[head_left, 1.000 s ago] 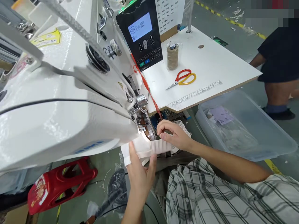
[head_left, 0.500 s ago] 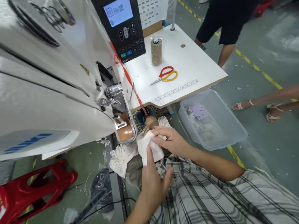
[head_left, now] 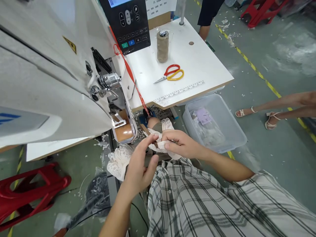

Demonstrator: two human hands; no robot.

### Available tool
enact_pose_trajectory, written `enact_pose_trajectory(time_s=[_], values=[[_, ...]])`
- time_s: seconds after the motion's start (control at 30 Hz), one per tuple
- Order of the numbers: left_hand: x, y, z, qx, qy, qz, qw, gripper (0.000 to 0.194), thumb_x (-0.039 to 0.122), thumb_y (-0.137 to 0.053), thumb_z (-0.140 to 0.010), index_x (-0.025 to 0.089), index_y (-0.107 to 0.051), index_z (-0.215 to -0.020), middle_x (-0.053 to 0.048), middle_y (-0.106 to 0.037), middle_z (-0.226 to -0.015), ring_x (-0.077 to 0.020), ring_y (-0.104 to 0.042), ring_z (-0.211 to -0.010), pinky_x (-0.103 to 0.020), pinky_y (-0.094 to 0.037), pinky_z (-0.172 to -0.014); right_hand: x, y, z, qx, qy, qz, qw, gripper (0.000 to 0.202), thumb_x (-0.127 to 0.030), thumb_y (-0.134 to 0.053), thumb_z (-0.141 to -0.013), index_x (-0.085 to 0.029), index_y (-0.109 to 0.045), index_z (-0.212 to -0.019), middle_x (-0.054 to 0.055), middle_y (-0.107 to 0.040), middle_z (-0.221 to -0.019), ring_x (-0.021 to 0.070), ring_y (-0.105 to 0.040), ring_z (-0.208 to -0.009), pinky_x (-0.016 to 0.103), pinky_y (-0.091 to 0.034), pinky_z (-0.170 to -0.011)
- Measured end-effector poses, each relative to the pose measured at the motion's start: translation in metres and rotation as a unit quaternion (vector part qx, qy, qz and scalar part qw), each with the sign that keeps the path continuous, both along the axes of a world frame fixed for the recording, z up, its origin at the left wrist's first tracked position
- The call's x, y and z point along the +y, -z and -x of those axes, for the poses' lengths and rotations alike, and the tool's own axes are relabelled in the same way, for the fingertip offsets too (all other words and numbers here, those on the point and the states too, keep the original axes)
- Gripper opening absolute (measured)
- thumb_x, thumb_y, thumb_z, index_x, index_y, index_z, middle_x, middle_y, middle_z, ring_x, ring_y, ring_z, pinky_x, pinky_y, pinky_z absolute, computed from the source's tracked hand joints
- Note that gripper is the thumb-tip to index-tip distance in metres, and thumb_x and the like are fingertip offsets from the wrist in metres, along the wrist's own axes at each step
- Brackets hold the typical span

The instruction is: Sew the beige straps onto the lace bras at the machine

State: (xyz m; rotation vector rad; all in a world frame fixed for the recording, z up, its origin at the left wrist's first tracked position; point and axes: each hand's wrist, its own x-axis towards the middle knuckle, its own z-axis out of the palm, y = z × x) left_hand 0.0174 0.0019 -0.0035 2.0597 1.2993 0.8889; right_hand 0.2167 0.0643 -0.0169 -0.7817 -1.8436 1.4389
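Green floor (head_left: 261, 158); left hand (head_left: 137, 169) spread, right hand (head_left: 182, 144) curled around white fabric (head_left: 162, 145).

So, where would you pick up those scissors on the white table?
Probably by the red and yellow handle loops, coming from the picture's right. The scissors lie flat on the white table, loops rightward, with their pointed blades facing left, so that side seems best avoided.

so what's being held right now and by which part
The right hand pinches the white lace fabric by a plain band; the left hand is open, any touch unclear.
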Motion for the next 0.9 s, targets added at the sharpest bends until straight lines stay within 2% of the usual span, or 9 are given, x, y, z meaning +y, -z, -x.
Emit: enact_pose_trajectory(time_s=[0.1, 0.2, 0.27, 0.37, 0.47, 0.67, 0.77, 0.83, 0.9], values=[[0.009, -0.001, -0.002, 0.028, 0.015, -0.003, 0.999, 0.031, 0.026, -0.054, -0.093, 0.02, -0.053, -0.124, -0.007, -0.072, -0.101, -0.0197, -0.069, -0.095, -0.04, -0.053, -0.095, -0.001, 0.001, -0.002, -0.045, -0.015, -0.081, 0.996, 0.014, -0.019, -0.052, -0.085, -0.02, -0.053, -0.071, -0.003, -0.049, -0.068, 0.0122, -0.045, -0.063, 0.026, -0.036, -0.06], [0.012, 0.003, 0.001, 0.047, 0.002, -0.053, 0.997, 0.003, 0.022, -0.057, -0.091, 0.022, -0.057, -0.088, 0.0, -0.064, -0.071, -0.0144, -0.062, -0.066, -0.029, -0.054, -0.069, -0.002, 0.005, -0.005, -0.092, 0.001, -0.216, 0.972, 0.013, -0.018, -0.057, -0.086, -0.021, -0.055, -0.074, -0.002, -0.051, -0.068, 0.0136, -0.046, -0.064, 0.028, -0.035, -0.061], [0.012, 0.007, 0.004, 0.07, 0.023, -0.146, 0.987, 0.01, 0.014, -0.057, -0.089, 0.022, -0.056, -0.084, 0.0, -0.062, -0.066, -0.0141, -0.06, -0.063, -0.026, -0.05, -0.06, -0.002, 0.01, -0.006, -0.118, 0.024, -0.308, 0.944, 0.014, -0.02, -0.058, -0.09, -0.023, -0.057, -0.076, -0.001, -0.052, -0.067, 0.0163, -0.048, -0.067, 0.031, -0.035, -0.064], [0.011, 0.014, 0.006, 0.096, 0.05, -0.285, 0.952, 0.017, 0.006, -0.06, -0.086, 0.023, -0.058, -0.09, 0.002, -0.06, -0.061, -0.0143, -0.058, -0.062, -0.028, -0.051, -0.065, -0.003, 0.016, -0.007, -0.13, 0.04, -0.386, 0.913, 0.016, -0.023, -0.056, -0.095, -0.025, -0.06, -0.08, 0.001, -0.056, -0.067, 0.0189, -0.049, -0.069, 0.035, -0.038, -0.068], [0.009, 0.017, 0.007, 0.095, 0.044, -0.316, 0.943, 0.019, 0.004, -0.062, -0.085, 0.022, -0.058, -0.091, 0.003, -0.057, -0.059, -0.0134, -0.056, -0.061, -0.027, -0.052, -0.064, -0.005, 0.018, -0.006, -0.137, 0.044, -0.416, 0.898, 0.018, -0.025, -0.054, -0.097, -0.026, -0.062, -0.081, 0.001, -0.058, -0.067, 0.0191, -0.05, -0.068, 0.036, -0.041, -0.071], [0.009, 0.019, 0.011, 0.086, 0.046, -0.313, 0.945, 0.02, 0.002, -0.063, -0.084, 0.02, -0.059, -0.092, 0.003, -0.058, -0.061, -0.0134, -0.057, -0.064, -0.027, -0.054, -0.065, -0.005, 0.015, -0.001, -0.117, 0.058, -0.43, 0.893, 0.015, -0.024, -0.055, -0.096, -0.025, -0.064, -0.084, 0.001, -0.06, -0.066, 0.0187, -0.051, -0.067, 0.035, -0.042, -0.069], [0.007, 0.022, 0.013, 0.072, 0.035, -0.274, 0.958, 0.021, 0.003, -0.061, -0.085, 0.021, -0.057, -0.096, 0.003, -0.058, -0.066, -0.013, -0.059, -0.067, -0.027, -0.055, -0.07, -0.002, 0.016, -0.004, -0.113, 0.038, -0.403, 0.907, 0.014, -0.023, -0.055, -0.096, -0.024, -0.066, -0.089, 0.0, -0.058, -0.064, 0.0181, -0.05, -0.065, 0.033, -0.039, -0.065], [-0.001, 0.031, 0.01, 0.039, -0.03, -0.234, 0.971, 0.026, 0.011, -0.064, -0.086, 0.023, -0.055, -0.107, -0.001, -0.063, -0.083, -0.0163, -0.064, -0.084, -0.034, -0.056, -0.082, -0.001, 0.017, -0.005, -0.117, 0.026, -0.315, 0.941, 0.014, -0.027, -0.055, -0.096, -0.024, -0.066, -0.089, 0.0, -0.055, -0.063, 0.0168, -0.049, -0.064, 0.032, -0.037, -0.063], [-0.014, 0.05, 0.001, 0.006, -0.111, -0.184, 0.977, 0.049, 0.028, -0.07, -0.085, 0.023, -0.047, -0.128, -0.011, -0.062, -0.114, -0.026, -0.06, -0.117, -0.048, -0.05, -0.099, -0.004, 0.018, 0.0, -0.09, 0.074, -0.128, 0.985, 0.017, -0.035, -0.056, -0.095, -0.023, -0.064, -0.086, -0.001, -0.055, -0.067, 0.0151, -0.05, -0.064, 0.029, -0.038, -0.061]])
